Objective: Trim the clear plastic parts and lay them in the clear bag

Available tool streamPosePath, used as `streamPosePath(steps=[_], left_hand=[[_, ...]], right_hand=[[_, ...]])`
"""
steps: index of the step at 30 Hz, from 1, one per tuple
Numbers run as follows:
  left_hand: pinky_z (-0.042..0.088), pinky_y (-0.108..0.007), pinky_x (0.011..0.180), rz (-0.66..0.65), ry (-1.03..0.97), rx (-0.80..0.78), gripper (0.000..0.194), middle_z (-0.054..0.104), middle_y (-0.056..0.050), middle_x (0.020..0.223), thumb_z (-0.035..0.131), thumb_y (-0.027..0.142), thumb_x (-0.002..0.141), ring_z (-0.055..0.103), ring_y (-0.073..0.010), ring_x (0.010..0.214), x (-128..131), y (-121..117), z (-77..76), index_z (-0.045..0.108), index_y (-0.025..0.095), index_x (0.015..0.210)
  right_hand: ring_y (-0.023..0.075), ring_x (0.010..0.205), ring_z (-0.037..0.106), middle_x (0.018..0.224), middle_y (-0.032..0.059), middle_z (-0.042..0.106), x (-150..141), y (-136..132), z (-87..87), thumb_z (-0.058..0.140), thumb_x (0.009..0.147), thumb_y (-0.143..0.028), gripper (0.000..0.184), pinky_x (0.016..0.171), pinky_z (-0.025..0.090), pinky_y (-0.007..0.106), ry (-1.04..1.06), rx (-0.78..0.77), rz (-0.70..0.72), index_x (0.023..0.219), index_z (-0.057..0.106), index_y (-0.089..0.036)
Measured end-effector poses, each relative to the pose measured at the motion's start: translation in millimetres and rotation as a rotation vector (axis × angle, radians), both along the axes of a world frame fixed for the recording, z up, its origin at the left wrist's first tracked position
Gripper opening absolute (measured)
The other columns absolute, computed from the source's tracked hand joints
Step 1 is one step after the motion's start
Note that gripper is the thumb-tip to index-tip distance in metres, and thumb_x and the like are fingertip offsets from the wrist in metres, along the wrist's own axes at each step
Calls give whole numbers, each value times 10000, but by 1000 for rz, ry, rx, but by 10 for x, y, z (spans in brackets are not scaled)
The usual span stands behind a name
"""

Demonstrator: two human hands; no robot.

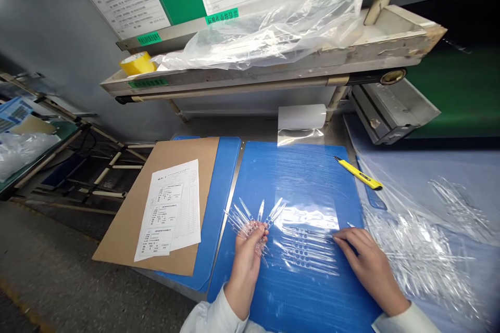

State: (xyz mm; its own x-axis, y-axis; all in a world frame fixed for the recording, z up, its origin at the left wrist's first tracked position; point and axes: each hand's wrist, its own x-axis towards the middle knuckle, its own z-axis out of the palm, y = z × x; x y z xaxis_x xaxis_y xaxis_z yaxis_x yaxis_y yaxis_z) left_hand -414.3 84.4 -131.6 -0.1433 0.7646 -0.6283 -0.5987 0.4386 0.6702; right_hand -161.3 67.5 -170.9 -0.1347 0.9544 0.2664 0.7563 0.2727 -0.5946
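Note:
My left hand (249,250) is closed round a fanned bunch of clear, pointed plastic sticks (261,210). To its right, several similar sticks (308,252) lie side by side in a row on a strip of clear film (307,187). At the right end of that row, the thumb and forefinger of my right hand (365,257) pinch together on the tip of one clear stick. The far end of that stick blends into the row. A blue mat (269,302) lies under the film and both hands.
Loose clear sticks (425,265) are heaped on the right. A yellow utility knife (359,173) lies at the mat's upper right. The film roll (301,117) is behind. Printed papers (175,208) rest on cardboard (117,239) at left. A shelf (250,75) overhangs the back.

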Motion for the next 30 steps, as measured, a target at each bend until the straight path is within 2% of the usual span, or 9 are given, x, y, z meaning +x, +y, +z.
streamPosePath(steps=[7, 11, 13, 16, 19, 21, 30], left_hand=[[441, -203, 639, -31, 21, -5, 250, 655, -10, 744, 786, 235, 552, 587, -105, 657, 10, 0, 23, 629, 159, 732], [431, -180, 643, -97, 37, 7, 247, 647, 13, 749, 768, 269, 581, 578, -82, 659, 8, 2, 66, 608, 174, 744], [425, -182, 625, -195, 30, 12, 255, 649, 8, 731, 772, 266, 573, 574, -80, 636, 11, -10, 120, 597, 165, 730], [419, -223, 560, -432, -17, -9, 301, 658, -49, 668, 808, 235, 502, 577, -119, 565, 17, -63, 190, 599, 117, 683], [416, -255, 543, -679, -46, -49, 328, 649, -77, 615, 821, 240, 469, 578, -147, 538, 15, -137, 185, 612, 83, 668], [415, -259, 564, -772, -33, -67, 335, 641, -60, 613, 813, 270, 483, 574, -139, 555, 6, -178, 148, 611, 90, 681], [403, -279, 597, -787, 78, -75, 394, 598, -8, 579, 810, 345, 473, 549, -130, 567, -51, -229, 55, 575, 116, 691]], right_hand=[[191, 799, 546, 810, 34, 607, 13, 17, -54, 449, 886, -277, 132, 733, 431, 344, -37, 22, 26, 828, 557, -230], [195, 788, 547, 811, 38, 613, 23, 15, -83, 466, 879, -287, 132, 729, 423, 352, -73, 39, 51, 848, 578, -223], [197, 788, 546, 815, 42, 615, 24, 15, -88, 464, 880, -288, 142, 728, 419, 354, -92, 48, 62, 856, 587, -219], [199, 788, 547, 817, 47, 616, 17, 15, -87, 454, 887, -286, 159, 728, 414, 354, -117, 63, 71, 848, 590, -214], [196, 777, 546, 816, 51, 616, 4, 16, -83, 441, 893, -284, 172, 721, 413, 351, -135, 76, 71, 844, 589, -211], [193, 773, 546, 816, 52, 618, -4, 15, -81, 440, 894, -281, 172, 716, 416, 346, -145, 85, 71, 846, 590, -210], [183, 737, 535, 789, 55, 610, -41, 48, -29, 419, 904, -275, 184, 699, 417, 342, -159, 127, 96, 852, 578, -199]])
